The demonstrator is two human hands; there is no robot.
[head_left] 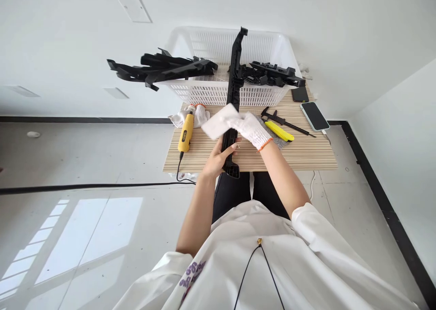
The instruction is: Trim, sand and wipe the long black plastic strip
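Observation:
My bare left hand (218,160) is wrapped round the lower part of a long black plastic part (234,85), which points away from me over the table and the basket's near rim. My right hand (252,129) wears a white knit glove with an orange cuff. It grips a white cloth (218,121) and lies over the middle of the black part; the fingers are partly hidden and a little blurred. Just right of the glove lies a yellow utility knife (279,131) on a grey cloth, with a black caliper (289,121) beyond it.
A white plastic basket (200,92) at the back holds several black parts (177,69), some jutting past its left rim. A yellow corded tool (185,133) and a white glove (201,115) lie left on the slatted table (293,158). A phone (315,116) lies right.

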